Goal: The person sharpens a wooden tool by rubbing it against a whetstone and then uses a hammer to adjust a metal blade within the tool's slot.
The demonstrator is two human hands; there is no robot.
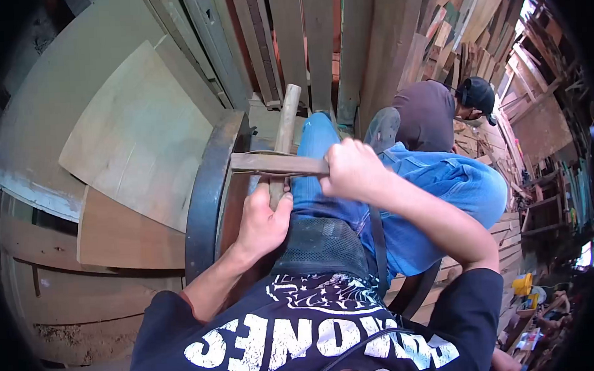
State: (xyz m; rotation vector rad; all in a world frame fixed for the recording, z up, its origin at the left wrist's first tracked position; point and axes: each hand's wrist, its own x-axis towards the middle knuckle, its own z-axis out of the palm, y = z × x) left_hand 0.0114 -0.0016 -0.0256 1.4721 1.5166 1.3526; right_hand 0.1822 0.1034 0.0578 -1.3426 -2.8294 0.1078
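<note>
A pale round wooden stick point(287, 119) points away from me over my lap, beside my jeans-clad knee. My left hand point(266, 216) is closed around its near end, thumb along the side. A flat brown strip point(276, 163), like a piece of sandpaper or belt, crosses the stick just ahead of the left fingers. My right hand point(355, 171) is a fist on the strip's right end, above my thigh. The strip's other end reaches left to a dark curved rim point(205, 196). A thin curved edge of the strip shows on both sides of the stick.
Thin wooden sheets point(136, 139) lean at the left. Upright boards point(324, 45) stand ahead. To the right, close by my leg, a person point(426, 113) in a dark cap bends over. Scrap wood point(483, 51) is piled behind them, and a yellow object point(523, 285) lies at the lower right.
</note>
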